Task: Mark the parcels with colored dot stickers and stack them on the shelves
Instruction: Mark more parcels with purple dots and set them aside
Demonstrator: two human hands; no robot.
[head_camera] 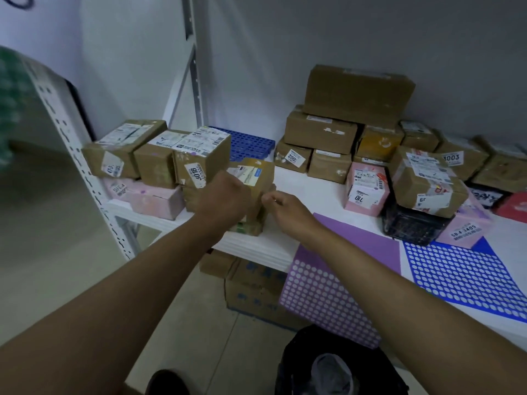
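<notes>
Holding a small cardboard parcel (254,178) near the front edge of the shelf (310,185), the left hand (225,195) wraps its curled fingers around the box's near side. It sits on another small box, just right of the stack labelled 3018 (201,161). The right hand (281,202) is at the parcel's right edge with fingertips pinched together; whether they hold a dot sticker is too small to tell. The purple sticker sheet (328,295) and blue sticker sheet (462,275) lie at the shelf's front edge, to the right. The parcel looks light and stiff, its taped faces probably slick, so gripping across opposite side walls seems safest while pressing a dot on.
</notes>
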